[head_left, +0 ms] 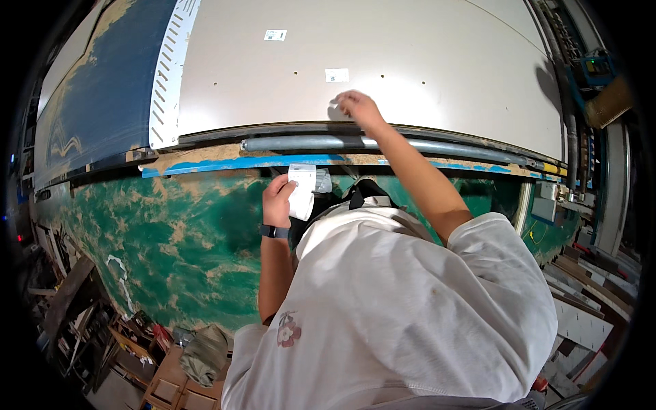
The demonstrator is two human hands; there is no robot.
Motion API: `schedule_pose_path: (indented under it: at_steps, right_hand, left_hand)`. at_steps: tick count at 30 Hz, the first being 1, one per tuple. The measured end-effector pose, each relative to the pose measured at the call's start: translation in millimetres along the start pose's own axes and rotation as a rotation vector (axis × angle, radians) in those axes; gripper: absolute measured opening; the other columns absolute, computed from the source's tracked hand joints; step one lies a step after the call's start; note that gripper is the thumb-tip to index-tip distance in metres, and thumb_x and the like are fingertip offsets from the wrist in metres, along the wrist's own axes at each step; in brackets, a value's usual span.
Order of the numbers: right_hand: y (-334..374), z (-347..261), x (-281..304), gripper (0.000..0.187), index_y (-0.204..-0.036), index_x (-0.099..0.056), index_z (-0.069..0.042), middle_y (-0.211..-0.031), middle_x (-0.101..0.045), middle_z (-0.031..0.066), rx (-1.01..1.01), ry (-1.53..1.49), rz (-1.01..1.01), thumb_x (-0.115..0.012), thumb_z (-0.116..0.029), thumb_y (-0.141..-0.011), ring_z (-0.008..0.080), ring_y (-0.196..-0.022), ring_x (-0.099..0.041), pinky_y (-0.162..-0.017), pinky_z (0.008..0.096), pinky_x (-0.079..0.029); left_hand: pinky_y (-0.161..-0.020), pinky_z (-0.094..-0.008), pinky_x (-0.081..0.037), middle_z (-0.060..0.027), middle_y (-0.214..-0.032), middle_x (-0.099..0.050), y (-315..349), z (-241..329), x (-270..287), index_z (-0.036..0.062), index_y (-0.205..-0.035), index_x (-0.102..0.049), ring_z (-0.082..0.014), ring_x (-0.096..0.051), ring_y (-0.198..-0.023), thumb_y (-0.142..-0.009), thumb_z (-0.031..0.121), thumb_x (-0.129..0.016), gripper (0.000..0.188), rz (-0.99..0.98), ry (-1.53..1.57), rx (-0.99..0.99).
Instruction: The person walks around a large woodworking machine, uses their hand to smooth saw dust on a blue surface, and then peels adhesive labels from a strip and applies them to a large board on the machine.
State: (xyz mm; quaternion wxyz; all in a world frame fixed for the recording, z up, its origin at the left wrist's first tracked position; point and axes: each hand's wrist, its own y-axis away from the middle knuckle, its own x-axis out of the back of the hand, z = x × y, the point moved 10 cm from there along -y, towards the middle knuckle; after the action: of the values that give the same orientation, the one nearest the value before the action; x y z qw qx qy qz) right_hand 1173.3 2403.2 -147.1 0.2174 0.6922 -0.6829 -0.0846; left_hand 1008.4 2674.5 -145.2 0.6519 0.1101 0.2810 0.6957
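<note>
At twelve o'clock on the grey panel [383, 61], my right hand [357, 106] is pressing a small white label [334, 104] down with fingertips, gripping nothing. Two labels [337, 75] are already sitting higher up; my left hand [279, 201] is closing around the white label strip [301, 191] at ten o'clock from my chest, so more seem left.

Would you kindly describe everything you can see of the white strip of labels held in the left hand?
The white strip of labels looks like thin paper, a narrow band with a squarish top end and a slight bend lower down. It stands roughly upright in front of the person's chest, just below the blue table edge. The left hand grips its left side, the fingers curled onto its face. Behind it lies something greyish, too unclear to identify. Any print is too small to tell.
</note>
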Motion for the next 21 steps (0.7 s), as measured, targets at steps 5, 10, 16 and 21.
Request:
schedule_pose_path:
  at_steps: [5,10,16,21]
  right_hand:
    - [45,12,-52,0.027,-0.103,-0.07,-0.004,-0.086,-0.071,0.0105,0.1,0.264,-0.157,-0.063,-0.025,-0.088,0.0188,-0.077,-0.065,-0.074,0.0318,-0.051]
    - [59,14,-63,0.026,-0.102,-0.07,-0.003,-0.085,-0.071,0.0114,0.087,0.226,-0.086,-0.063,-0.024,-0.087,0.0201,-0.076,-0.065,-0.072,0.0323,-0.052]
    - [84,29,-85,0.024,-0.099,-0.07,-0.004,-0.089,-0.071,0.0126,0.066,0.204,-0.059,-0.062,-0.024,-0.088,0.0236,-0.079,-0.067,-0.074,0.0338,-0.052]
    - [118,52,-83,0.026,-0.092,-0.071,-0.005,-0.085,-0.07,0.0143,0.042,0.248,0.031,-0.061,-0.028,-0.089,0.0259,-0.077,-0.067,-0.07,0.0352,-0.052]
  left_hand:
    - [-0.079,-0.0267,-0.05,-0.0075,-0.098,-0.07,-8,-4,22,-0.0051,-0.109,-0.066,-0.0132,-0.064,-0.086,-0.087,0.0,-0.061,0.024,0.057,-0.007,0.026]
    - [-0.079,-0.0266,-0.05,-0.0071,-0.099,-0.069,-26,-4,35,-0.0046,-0.11,-0.066,-0.0135,-0.064,-0.086,-0.087,0.0,-0.061,0.024,-0.005,0.015,0.054]
    - [-0.079,-0.0266,-0.05,-0.0062,-0.098,-0.07,-49,4,40,-0.0033,-0.11,-0.067,-0.0125,-0.063,-0.085,-0.087,0.001,-0.061,0.024,-0.074,-0.119,0.101]
    - [-0.076,-0.0266,-0.049,-0.0057,-0.094,-0.07,-58,17,28,-0.0024,-0.108,-0.067,-0.012,-0.063,-0.084,-0.088,0.004,-0.061,0.021,-0.241,-0.166,0.114]
